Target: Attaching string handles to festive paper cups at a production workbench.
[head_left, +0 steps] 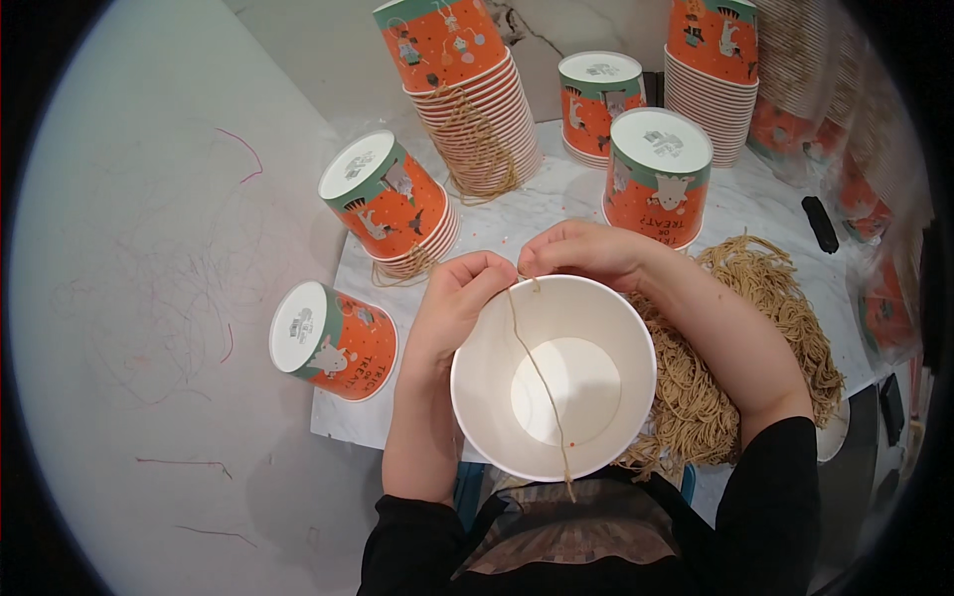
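Observation:
A large paper bucket (487,377), white inside, has its mouth facing up close to my body. Across its opening runs a thin tan string (542,375), hanging over the near rim. At the far rim my left hand (452,298) pinches the string between thumb and finger. Just beside it my right hand (586,250) is closed in a pinch at the string's other end, where a short tail shows. The fingertips almost meet, and exactly how the string passes the rim there is hidden. A tiny red speck lies inside the bucket.
A heap of tan strings (765,318) lies under and beside my right forearm. Upside-down orange buckets (358,343) stand left and behind, including a tall stack (487,124) draped with string. A black object (820,223) and plastic-wrapped stacks (815,60) are at the right.

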`<state>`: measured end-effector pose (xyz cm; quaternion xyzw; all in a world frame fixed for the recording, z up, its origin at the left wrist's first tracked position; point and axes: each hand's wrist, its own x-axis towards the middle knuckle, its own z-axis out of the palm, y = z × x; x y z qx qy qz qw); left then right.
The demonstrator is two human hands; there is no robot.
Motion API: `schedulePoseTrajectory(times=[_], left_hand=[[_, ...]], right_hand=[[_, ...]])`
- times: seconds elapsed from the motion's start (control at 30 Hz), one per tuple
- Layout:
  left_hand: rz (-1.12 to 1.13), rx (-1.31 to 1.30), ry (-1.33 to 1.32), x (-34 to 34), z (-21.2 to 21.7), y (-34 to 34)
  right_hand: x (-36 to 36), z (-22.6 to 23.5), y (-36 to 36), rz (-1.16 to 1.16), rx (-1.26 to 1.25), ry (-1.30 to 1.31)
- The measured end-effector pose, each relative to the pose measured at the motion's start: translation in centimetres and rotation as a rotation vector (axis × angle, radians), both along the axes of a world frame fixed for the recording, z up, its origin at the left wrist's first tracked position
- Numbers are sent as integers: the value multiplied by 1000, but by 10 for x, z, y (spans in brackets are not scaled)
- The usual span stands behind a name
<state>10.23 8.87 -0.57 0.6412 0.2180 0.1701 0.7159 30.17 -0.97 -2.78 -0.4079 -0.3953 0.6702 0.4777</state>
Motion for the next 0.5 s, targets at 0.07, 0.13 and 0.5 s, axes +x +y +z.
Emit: schedulePoseTrajectory(times=[0.07,0.13,0.5], left_hand=[[-6,-25,11,0,2,-2],[-12,-53,28,2,3,-5],[61,24,-5,3,-4,-2]], right_hand=[[-1,0,1,6,7,5],[0,-2,2,52,-19,76],[13,-8,2,104,-7,73]])
